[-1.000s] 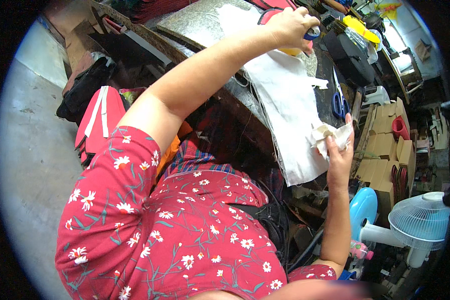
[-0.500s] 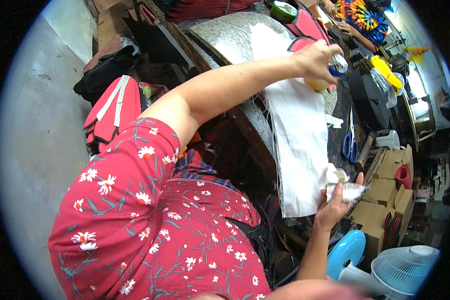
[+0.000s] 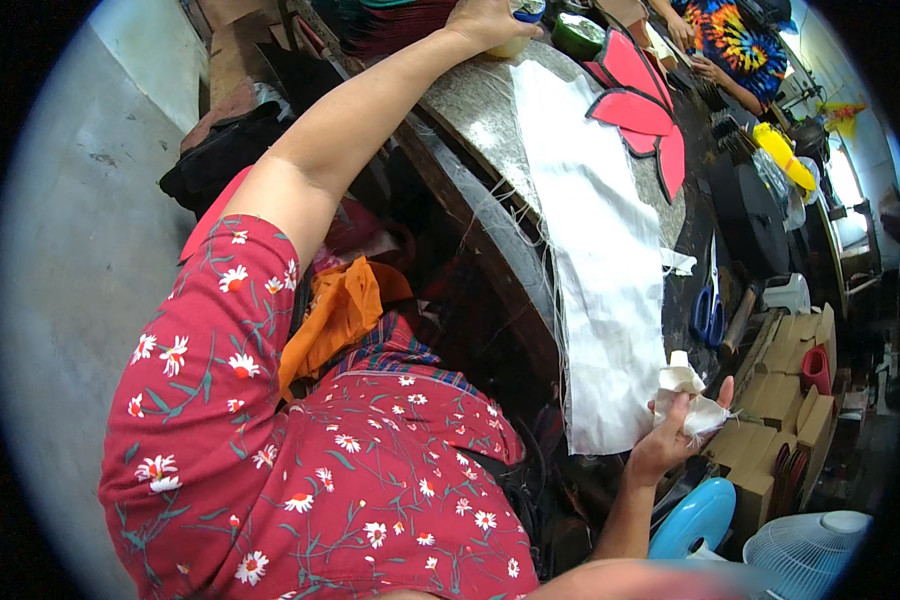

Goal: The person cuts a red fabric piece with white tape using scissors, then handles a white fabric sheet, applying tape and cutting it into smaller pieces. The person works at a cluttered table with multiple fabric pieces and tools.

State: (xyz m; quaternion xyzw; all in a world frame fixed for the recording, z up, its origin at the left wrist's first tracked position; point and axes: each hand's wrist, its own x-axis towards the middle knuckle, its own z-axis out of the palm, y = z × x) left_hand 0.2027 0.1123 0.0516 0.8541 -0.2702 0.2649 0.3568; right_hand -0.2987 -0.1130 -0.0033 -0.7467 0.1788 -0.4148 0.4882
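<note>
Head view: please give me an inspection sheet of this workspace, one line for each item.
Surface: speckled stone-like worktop with a dark wooden edge; a long white cloth strip lies along it, frayed at its edges.
Job's things: small crumpled white cloth in the right hand; a blue-capped container, partly cut off at the top edge, by the left hand.
Clutter: red petal-shaped pieces, blue-handled scissors, yellow object, cardboard boxes.
Hands: left hand stretched far out on the container; right hand closed on the crumpled cloth.
Cables: nothing seen.
Surroundings: grey floor, blue and white fan, another person's tie-dye sleeve.
</note>
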